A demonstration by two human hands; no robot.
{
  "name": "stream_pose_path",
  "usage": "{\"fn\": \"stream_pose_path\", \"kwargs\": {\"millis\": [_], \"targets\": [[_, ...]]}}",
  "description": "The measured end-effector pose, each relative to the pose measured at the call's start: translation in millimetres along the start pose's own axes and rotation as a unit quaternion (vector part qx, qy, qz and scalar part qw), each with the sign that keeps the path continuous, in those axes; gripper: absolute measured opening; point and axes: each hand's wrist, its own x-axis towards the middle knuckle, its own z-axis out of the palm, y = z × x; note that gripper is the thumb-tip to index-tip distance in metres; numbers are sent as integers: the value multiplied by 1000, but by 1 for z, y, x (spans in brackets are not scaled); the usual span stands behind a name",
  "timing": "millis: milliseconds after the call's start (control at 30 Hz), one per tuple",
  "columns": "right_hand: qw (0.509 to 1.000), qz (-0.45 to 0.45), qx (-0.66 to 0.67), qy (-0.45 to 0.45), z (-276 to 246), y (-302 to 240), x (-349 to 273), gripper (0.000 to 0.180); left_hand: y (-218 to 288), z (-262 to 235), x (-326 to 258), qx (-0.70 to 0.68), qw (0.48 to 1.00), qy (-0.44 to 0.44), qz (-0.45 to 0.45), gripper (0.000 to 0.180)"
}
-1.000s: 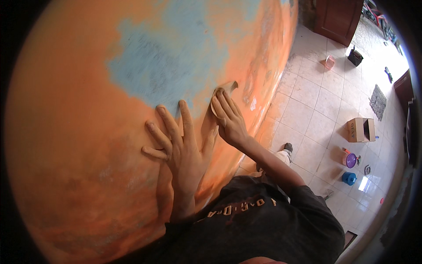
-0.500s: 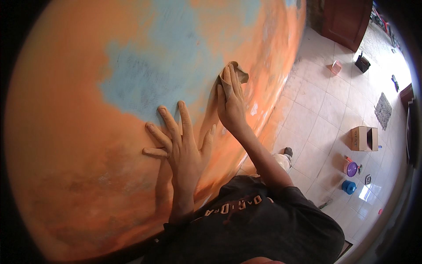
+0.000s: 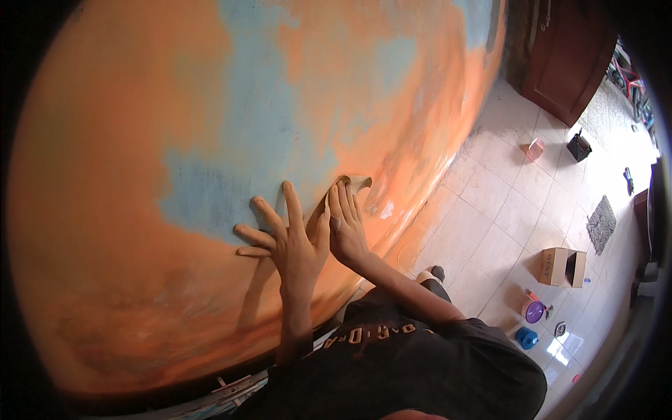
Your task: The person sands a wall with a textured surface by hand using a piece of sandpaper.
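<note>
A wall (image 3: pixel 126 154) painted in blotchy orange and light blue fills the left and middle of the view. My left hand (image 3: pixel 297 255) lies against it with fingers spread, holding nothing, its fingertips at the lower edge of the blue patch (image 3: pixel 245 154). Close to the right of its thumb, my right hand (image 3: pixel 348 234) presses a curled, brownish sheet of sandpaper (image 3: pixel 360 183) against the painted surface. The sheet's free edge bends up past the fingertips; most of it is hidden beneath them. Both hands look dusty.
Pale floor tiles (image 3: pixel 483 210) stretch to the right. On them stand a cardboard box (image 3: pixel 553 266), a purple-topped tub (image 3: pixel 534 311), a blue container (image 3: pixel 526 338), a black box (image 3: pixel 579 147) and a grey mat (image 3: pixel 601 224). A dark red door (image 3: pixel 570 63) is farther off.
My right hand has slid the sandpaper down the wall, ending beside my left thumb. The left hand keeps its spread pose on the wall. The whole view has shifted somewhat.
</note>
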Motion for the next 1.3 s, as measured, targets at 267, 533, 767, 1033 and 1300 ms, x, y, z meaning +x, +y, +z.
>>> {"fn": "stream_pose_path", "kwargs": {"millis": [267,533,767,1033,1300], "targets": [[999,-22,27,28,-41,37,82,55,20,17,2,-25,997,32,-63,71],[992,-35,67,99,-75,43,139,56,23,26,1,-20,995,68,-73,68],[978,-129,-115,-113,-63,57,57,53,37,35,12,-41,989,125,-66,65],[995,-59,52,64,-69,54,116,54,34,54,14,-5,990,138,-28,57],[992,-40,76,91,-90,55,156,58,22,40,5,29,990,136,-11,59]]}}
